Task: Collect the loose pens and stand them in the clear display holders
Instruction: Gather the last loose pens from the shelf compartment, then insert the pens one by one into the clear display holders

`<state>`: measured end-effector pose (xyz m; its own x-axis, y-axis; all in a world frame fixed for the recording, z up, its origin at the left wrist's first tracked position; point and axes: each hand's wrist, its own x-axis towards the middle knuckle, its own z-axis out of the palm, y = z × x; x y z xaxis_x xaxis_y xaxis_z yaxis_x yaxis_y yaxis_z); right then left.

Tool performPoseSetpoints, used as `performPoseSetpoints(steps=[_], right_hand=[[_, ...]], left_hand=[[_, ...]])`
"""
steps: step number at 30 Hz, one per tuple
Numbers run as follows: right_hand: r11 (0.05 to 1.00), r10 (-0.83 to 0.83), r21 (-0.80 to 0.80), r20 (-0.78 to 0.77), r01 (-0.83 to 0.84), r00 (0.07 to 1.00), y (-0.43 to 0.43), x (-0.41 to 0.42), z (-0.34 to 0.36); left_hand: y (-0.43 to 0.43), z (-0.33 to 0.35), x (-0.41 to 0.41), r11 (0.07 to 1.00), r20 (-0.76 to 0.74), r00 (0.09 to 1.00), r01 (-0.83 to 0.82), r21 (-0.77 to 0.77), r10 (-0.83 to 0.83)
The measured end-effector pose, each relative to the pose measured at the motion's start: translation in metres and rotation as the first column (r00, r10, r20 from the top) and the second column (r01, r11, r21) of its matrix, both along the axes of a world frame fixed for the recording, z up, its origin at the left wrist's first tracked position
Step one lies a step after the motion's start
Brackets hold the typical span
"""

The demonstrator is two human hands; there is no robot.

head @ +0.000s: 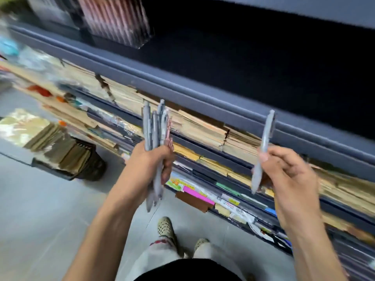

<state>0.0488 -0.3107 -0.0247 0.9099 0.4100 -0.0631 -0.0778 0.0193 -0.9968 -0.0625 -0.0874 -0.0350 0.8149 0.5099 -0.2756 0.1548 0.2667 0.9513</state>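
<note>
Several grey pens (152, 126) sit bunched in the fist of the left hand (150, 165) and the right hand (290, 171) pinches a single grey pen (265, 134) near mid-barrel, well apart from the clear display holder (121, 23) up on the shelf (223, 102); they look light, stiff and slick, so mid-barrel grips suit.

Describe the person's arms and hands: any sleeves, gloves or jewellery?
The left forearm and right forearm are bare, no sleeves in view. The left hand and right hand are ungloved; no watch, bracelet or ring shows, though the picture is blurred.
</note>
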Motion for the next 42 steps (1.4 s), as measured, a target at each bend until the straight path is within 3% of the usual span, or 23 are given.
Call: performPoseSetpoints(steps=[5, 9, 13, 20, 25, 33, 42], right_hand=[[0.977, 0.2, -0.052, -0.119, -0.208, 0.972, 0.053, -0.034, -0.032], [0.928, 0.329, -0.149, -0.11, -0.343, 0.938, 0.112, -0.056, -0.042], [0.902, 0.412, -0.115, -0.057, -0.416, 0.909, 0.184, -0.073, -0.032], [0.919, 0.39, -0.086, 0.07, -0.384, 0.918, 0.311, -0.102, -0.009], [0.964, 0.266, -0.041, 0.128, -0.263, 0.955, 0.39, -0.12, -0.004], [0.99, 0.138, -0.013, 0.061, -0.137, 0.989, 0.466, -0.128, 0.003], [0.997, -0.013, 0.071, 0.106, 0.005, 0.994, 0.526, -0.091, 0.008]], left_hand=[[0.016, -0.03, -0.063, 0.964, -0.158, 0.955, -0.261, -0.056, 0.249], [0.052, -0.035, -0.101, 0.915, -0.159, 0.912, -0.395, -0.088, 0.378], [0.109, -0.028, -0.124, 0.9, -0.125, 0.901, -0.427, -0.088, 0.415], [0.234, -0.014, -0.149, 0.929, -0.055, 0.928, -0.369, 0.008, 0.369], [0.318, -0.006, -0.162, 0.964, -0.023, 0.964, -0.263, 0.028, 0.264], [0.405, -0.012, -0.149, 0.996, 0.005, 0.996, -0.086, 0.0, 0.086], [0.477, -0.004, -0.092, 1.0, 0.058, 0.998, 0.017, 0.026, -0.019]])
